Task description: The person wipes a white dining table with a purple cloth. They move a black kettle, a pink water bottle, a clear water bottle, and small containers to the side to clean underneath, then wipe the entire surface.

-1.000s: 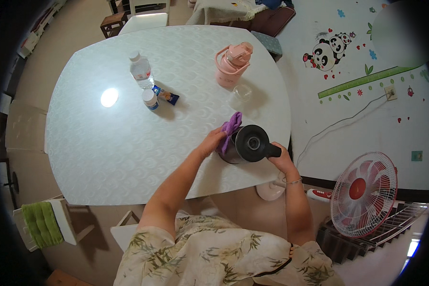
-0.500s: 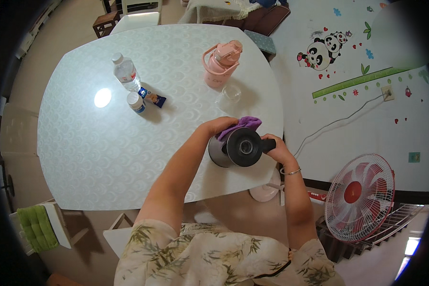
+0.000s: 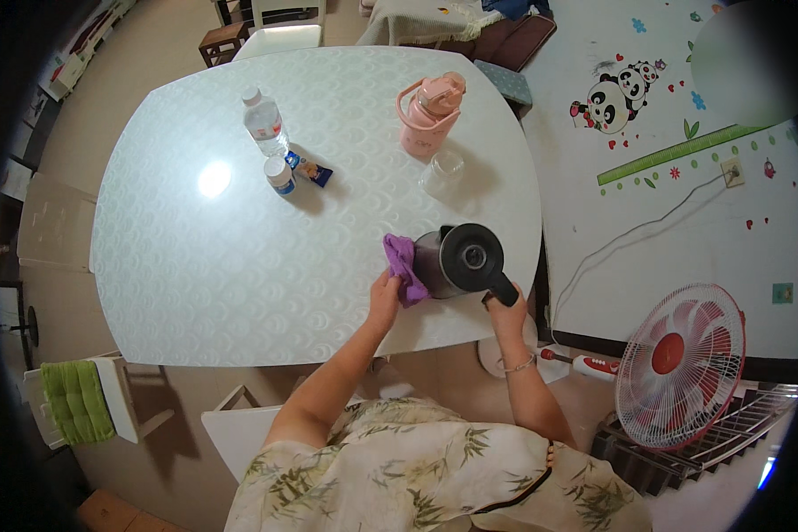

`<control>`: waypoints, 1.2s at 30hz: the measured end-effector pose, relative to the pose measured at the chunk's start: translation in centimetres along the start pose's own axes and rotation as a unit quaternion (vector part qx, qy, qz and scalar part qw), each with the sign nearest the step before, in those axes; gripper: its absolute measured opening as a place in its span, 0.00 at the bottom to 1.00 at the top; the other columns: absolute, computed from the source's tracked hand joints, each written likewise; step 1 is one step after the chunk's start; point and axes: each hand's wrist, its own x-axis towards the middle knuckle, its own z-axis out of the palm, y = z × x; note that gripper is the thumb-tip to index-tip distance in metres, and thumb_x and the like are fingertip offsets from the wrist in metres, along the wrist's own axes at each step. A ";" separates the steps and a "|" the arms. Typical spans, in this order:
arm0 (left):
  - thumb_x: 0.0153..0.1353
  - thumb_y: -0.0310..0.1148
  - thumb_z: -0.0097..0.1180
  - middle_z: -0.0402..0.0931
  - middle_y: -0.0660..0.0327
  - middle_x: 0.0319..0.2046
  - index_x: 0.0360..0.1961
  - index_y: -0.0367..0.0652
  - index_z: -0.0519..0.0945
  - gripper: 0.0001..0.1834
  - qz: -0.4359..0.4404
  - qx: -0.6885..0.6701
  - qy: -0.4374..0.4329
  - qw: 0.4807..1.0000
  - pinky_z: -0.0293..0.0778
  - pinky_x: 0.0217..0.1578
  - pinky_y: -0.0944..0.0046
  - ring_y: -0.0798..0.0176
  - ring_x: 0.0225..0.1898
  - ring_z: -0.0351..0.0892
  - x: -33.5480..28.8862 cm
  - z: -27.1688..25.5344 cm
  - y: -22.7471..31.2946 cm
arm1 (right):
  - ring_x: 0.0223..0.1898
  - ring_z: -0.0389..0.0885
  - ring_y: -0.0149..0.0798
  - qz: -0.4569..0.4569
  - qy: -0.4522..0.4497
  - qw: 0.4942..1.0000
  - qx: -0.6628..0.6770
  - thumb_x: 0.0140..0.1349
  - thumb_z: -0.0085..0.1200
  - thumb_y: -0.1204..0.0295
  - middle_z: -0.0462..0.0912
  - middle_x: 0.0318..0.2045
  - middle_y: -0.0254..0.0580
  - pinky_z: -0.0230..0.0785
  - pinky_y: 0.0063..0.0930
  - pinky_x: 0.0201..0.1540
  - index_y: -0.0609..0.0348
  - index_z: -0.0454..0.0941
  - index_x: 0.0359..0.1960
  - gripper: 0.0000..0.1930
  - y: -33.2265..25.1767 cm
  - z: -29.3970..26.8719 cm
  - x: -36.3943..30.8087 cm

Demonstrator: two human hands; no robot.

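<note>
A kettle (image 3: 471, 257) with a black lid and black handle stands near the table's front right edge, its handle pointing toward me and to the right. My right hand (image 3: 507, 312) is closed at that handle, partly hidden behind it. My left hand (image 3: 386, 297) grips a purple cloth (image 3: 403, 269), which lies against the left side of the kettle's body. Just beyond the kettle is a clear glass cup (image 3: 442, 173), and behind that a pink bottle (image 3: 431, 115) with a carrying loop.
On the white patterned table (image 3: 195, 284) stand a clear plastic bottle (image 3: 264, 124), a small white jar (image 3: 280, 176) and a blue tube (image 3: 309, 168). A red fan (image 3: 680, 365) is at the right, below a wall cord (image 3: 625, 232). A chair with a green cushion (image 3: 77, 402) sits at the left.
My left hand and the purple cloth have moved from the kettle's far side to its left side. The kettle's handle has turned toward me. The whole view has shifted slightly.
</note>
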 end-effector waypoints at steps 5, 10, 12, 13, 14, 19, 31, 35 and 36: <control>0.68 0.35 0.46 0.76 0.63 0.46 0.62 0.38 0.71 0.22 0.080 0.036 -0.024 0.996 0.70 0.48 0.67 0.69 0.45 0.73 1.5 1.9 -1.3 | 0.30 0.74 0.29 -0.113 -0.151 0.982 0.006 0.53 0.69 0.58 0.81 0.28 0.36 0.70 0.28 0.36 0.66 0.80 0.38 0.22 -3.5 -1.5 -4.6; 0.71 0.36 0.46 0.75 0.63 0.50 0.65 0.39 0.67 0.23 0.174 -0.015 -0.034 0.984 0.70 0.49 0.68 0.69 0.46 0.73 6.9 3.1 -2.4 | 0.29 0.77 0.28 -0.032 -0.210 0.977 -0.020 0.59 0.62 0.55 0.83 0.27 0.38 0.71 0.28 0.34 0.66 0.82 0.33 0.21 -7.0 0.2 -2.5; 0.72 0.36 0.46 0.74 0.63 0.51 0.65 0.39 0.66 0.24 0.182 -0.036 -0.039 0.982 0.70 0.49 0.68 0.69 0.47 0.73 6.3 4.1 -1.1 | 0.30 0.78 0.28 -0.026 -0.212 0.977 -0.001 0.61 0.61 0.57 0.84 0.29 0.37 0.71 0.26 0.35 0.67 0.82 0.34 0.20 -7.6 1.4 -2.3; 0.72 0.36 0.45 0.74 0.63 0.52 0.66 0.40 0.66 0.24 0.188 -0.046 -0.038 0.980 0.70 0.49 0.69 0.69 0.47 0.73 6.0 4.0 -0.6 | 0.31 0.78 0.27 -0.022 -0.220 0.975 0.005 0.63 0.60 0.58 0.84 0.30 0.37 0.71 0.24 0.36 0.67 0.81 0.35 0.19 -8.5 2.1 -2.4; 0.71 0.32 0.46 0.73 0.62 0.53 0.66 0.39 0.66 0.23 0.160 -0.067 -0.045 0.984 0.70 0.51 0.68 0.69 0.50 0.72 6.2 3.4 -0.8 | 0.32 0.78 0.27 -0.018 -0.228 0.973 0.011 0.65 0.59 0.60 0.84 0.31 0.36 0.71 0.22 0.37 0.67 0.81 0.36 0.17 -9.1 2.7 -2.6; 0.66 0.22 0.46 0.73 0.58 0.54 0.62 0.37 0.70 0.22 0.212 0.088 -0.006 0.973 0.68 0.55 0.65 0.64 0.54 0.72 1.2 1.9 -2.8 | 0.32 0.77 0.25 0.015 -0.203 0.964 0.171 0.64 0.60 0.60 0.83 0.32 0.34 0.70 0.21 0.36 0.63 0.81 0.37 0.16 -9.0 5.7 -3.4; 0.44 0.22 0.63 0.63 0.44 0.62 0.51 0.37 0.74 0.28 0.346 0.472 0.000 0.811 0.63 0.62 0.50 0.39 0.64 0.62 -0.7 1.5 -2.4 | 0.35 0.75 0.26 -0.019 -0.184 0.975 0.120 0.60 0.63 0.61 0.81 0.33 0.34 0.71 0.27 0.38 0.65 0.80 0.38 0.17 -7.0 3.0 -1.1; 0.41 0.29 0.69 0.60 0.40 0.64 0.52 0.39 0.76 0.32 0.306 0.593 0.098 0.738 0.59 0.65 0.46 0.36 0.67 0.56 3.9 -0.2 -0.9 | 0.36 0.75 0.27 0.017 -0.167 0.978 0.127 0.60 0.62 0.60 0.81 0.33 0.35 0.69 0.27 0.39 0.63 0.80 0.37 0.16 -6.6 -1.3 0.4; 0.41 0.29 0.69 0.61 0.40 0.64 0.52 0.40 0.76 0.32 0.291 0.600 0.116 0.736 0.58 0.65 0.46 0.36 0.67 0.55 4.4 -0.7 0.0 | 0.36 0.75 0.27 0.034 -0.165 0.976 0.137 0.60 0.62 0.60 0.81 0.33 0.35 0.69 0.26 0.39 0.63 0.80 0.36 0.16 -7.0 -2.2 0.7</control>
